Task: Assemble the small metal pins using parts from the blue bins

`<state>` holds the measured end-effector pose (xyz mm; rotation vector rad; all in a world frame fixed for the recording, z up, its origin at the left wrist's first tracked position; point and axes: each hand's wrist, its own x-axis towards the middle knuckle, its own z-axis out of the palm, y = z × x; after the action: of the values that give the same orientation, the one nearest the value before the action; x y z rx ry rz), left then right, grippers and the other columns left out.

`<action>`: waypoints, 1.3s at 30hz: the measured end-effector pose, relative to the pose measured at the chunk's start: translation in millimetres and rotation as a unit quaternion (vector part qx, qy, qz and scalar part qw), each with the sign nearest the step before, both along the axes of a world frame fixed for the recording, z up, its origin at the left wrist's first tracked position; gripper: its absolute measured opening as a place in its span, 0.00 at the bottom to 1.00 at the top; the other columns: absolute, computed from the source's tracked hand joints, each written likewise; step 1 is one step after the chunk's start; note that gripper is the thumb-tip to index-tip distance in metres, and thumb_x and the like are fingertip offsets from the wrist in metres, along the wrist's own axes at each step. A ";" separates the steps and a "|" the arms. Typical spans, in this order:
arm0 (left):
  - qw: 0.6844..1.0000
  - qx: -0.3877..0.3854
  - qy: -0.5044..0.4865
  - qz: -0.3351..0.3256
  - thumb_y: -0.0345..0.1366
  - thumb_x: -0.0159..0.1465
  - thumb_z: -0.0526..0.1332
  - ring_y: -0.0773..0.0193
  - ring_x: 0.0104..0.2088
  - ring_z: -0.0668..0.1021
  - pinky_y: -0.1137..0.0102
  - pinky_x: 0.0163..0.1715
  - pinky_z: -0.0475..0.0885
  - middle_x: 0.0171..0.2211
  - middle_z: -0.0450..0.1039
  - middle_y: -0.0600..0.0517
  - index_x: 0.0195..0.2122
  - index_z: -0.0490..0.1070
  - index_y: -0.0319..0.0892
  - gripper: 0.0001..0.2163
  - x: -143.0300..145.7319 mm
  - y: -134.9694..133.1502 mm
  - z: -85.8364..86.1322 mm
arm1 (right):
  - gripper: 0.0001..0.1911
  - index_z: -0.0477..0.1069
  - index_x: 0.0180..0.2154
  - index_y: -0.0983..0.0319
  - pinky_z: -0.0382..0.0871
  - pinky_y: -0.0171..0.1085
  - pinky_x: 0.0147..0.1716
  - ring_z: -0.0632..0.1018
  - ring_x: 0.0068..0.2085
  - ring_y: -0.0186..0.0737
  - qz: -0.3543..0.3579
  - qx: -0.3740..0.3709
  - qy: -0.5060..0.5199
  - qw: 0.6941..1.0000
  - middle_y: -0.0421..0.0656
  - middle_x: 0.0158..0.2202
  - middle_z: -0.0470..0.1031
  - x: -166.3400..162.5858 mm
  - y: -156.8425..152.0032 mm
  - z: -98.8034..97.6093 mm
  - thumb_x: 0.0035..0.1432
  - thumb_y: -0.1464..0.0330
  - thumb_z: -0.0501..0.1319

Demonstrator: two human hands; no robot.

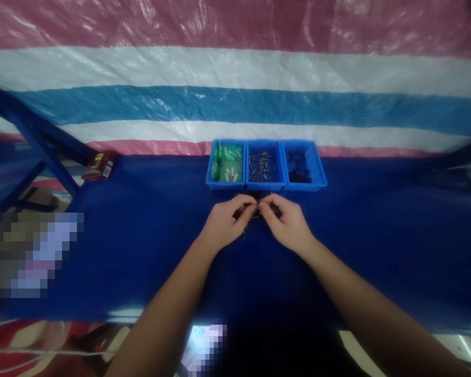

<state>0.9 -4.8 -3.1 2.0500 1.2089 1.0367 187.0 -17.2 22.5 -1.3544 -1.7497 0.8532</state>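
A cluster of small dark parts (256, 199) lies on the table (141, 241) just on the near side of the bins, and I have it between my fingers. My left hand (225, 222) and right hand (284, 225) meet there fingertip to fingertip, each with thumb and forefinger pinched shut on the small dark parts; what exactly they are is too fine to make out. One thin piece pokes out below my left hand.

Just beyond stand three blue bins, side by side and touching. The left bin (209, 177) holds green parts (230, 162), the middle bin (265, 186) holds slim metal pins (262, 166), and the right bin (320, 178) holds dark pieces (298, 165).

Far off to the left a red box (100, 165) sits at the table's edge. A striped tarp (235, 68) hangs behind everything.
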 end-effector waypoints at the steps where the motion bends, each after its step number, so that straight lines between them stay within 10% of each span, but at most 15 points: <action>1: 1.000 0.002 -0.003 0.000 0.38 0.69 0.61 0.73 0.22 0.73 0.77 0.27 0.68 0.24 0.72 0.59 0.45 0.75 0.46 0.06 0.0 0.1 -0.5 | 0.10 0.74 0.34 0.61 0.68 0.34 0.29 0.76 0.29 0.36 -0.002 0.000 0.001 1.000 0.41 0.29 0.77 -0.1 -0.1 -0.4 0.66 0.65 0.58; 39: 0.999 0.001 0.041 0.018 0.41 0.72 0.57 0.69 0.26 0.77 0.73 0.29 0.69 0.30 0.78 0.54 0.39 0.75 0.43 0.10 -2.6 0.9 -1.3 | 0.06 0.74 0.41 0.59 0.75 0.37 0.33 0.79 0.32 0.38 -0.009 0.018 0.040 0.999 0.41 0.33 0.79 -1.3 -0.3 -6.8 0.61 0.67 0.63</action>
<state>-1.6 -3.9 -4.4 2.0976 1.2897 0.9787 185.7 -17.5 15.6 -1.2930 -1.6818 0.8509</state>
